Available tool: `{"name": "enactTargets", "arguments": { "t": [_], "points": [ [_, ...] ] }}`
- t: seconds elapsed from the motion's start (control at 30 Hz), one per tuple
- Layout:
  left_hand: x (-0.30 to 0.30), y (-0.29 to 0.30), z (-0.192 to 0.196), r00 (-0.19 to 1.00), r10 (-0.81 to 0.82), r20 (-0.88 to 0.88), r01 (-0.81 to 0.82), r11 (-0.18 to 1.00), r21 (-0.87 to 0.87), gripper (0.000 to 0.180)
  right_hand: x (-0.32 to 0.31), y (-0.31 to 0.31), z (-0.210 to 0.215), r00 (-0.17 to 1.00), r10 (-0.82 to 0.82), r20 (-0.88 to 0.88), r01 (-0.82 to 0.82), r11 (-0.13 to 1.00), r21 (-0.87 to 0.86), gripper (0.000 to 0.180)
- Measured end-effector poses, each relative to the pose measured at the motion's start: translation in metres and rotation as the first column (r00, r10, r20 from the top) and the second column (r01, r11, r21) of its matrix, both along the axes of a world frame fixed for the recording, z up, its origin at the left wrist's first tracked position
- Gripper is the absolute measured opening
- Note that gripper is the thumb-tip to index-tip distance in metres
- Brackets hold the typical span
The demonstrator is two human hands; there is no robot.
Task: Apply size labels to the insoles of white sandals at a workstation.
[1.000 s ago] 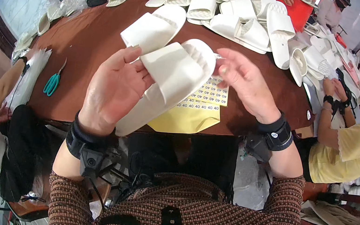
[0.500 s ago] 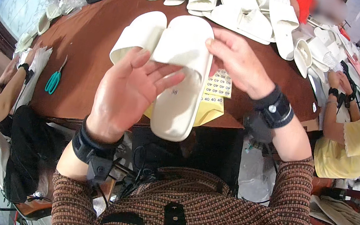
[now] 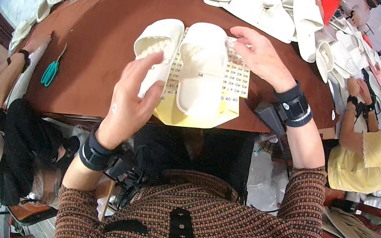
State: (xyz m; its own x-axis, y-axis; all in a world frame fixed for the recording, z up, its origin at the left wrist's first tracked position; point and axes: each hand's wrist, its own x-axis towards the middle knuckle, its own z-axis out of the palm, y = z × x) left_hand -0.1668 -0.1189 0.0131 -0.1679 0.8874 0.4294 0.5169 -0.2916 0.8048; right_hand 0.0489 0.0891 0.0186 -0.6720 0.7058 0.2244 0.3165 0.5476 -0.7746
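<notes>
Two white slide slippers lie side by side on sheets of number stickers (image 3: 236,84) with a yellow sheet (image 3: 212,121) beneath. The right slipper (image 3: 200,83) rests flat with its toe end away from me and a small mark on its insole. Over the outer side of the left slipper (image 3: 162,30) is my left hand (image 3: 129,97), thumb and fingers spread, hiding part of its sole. A small round white sticker is on the back of that hand. Beside the right slipper's toe end hovers my right hand (image 3: 265,61), fingers loosely bent and apart, above the sticker sheet.
White slippers (image 3: 262,11) are heaped along the far edge of the brown table (image 3: 97,44). Teal-handled scissors (image 3: 50,72) lie at the left. Co-workers sit on both sides: a person's arm (image 3: 7,65) at left, a yellow sleeve (image 3: 363,146) at right.
Held up in my hands before, the slippers now lie on the sticker sheets. My right hand has released the right slipper's edge; my left hand has shifted to the left slipper's outer side.
</notes>
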Motion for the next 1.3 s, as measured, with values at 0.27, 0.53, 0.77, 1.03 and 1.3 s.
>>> {"name": "enactTargets", "arguments": {
  "t": [0.27,0.53,0.77,1.03,1.3],
  "points": [
    [-0.01,-0.007,-0.037,0.874,0.244,-0.421,-0.175,0.965,0.195,0.027,-0.003,-0.033,0.009,0.982,0.188,0.008,-0.188,0.98,0.062,0.022],
    [0.007,-0.005,-0.039,0.858,0.283,-0.429,-0.178,0.947,0.267,0.025,-0.013,-0.034,0.004,0.972,0.232,0.034,-0.234,0.951,0.202,0.019],
    [0.023,0.006,-0.03,0.803,0.203,-0.56,-0.056,0.962,0.268,0.027,-0.027,-0.042,-0.002,0.962,0.272,0.008,-0.271,0.956,0.11,0.023],
    [0.03,0.008,-0.038,0.706,0.235,-0.668,-0.08,0.964,0.255,0.028,-0.032,-0.032,-0.022,0.942,0.336,-0.001,-0.316,0.889,0.33,0.031],
    [0.032,0.009,-0.038,0.702,0.248,-0.667,-0.097,0.962,0.256,0.03,-0.033,-0.034,-0.026,0.937,0.344,-0.056,-0.31,0.898,0.312,0.033]
  ]
}}
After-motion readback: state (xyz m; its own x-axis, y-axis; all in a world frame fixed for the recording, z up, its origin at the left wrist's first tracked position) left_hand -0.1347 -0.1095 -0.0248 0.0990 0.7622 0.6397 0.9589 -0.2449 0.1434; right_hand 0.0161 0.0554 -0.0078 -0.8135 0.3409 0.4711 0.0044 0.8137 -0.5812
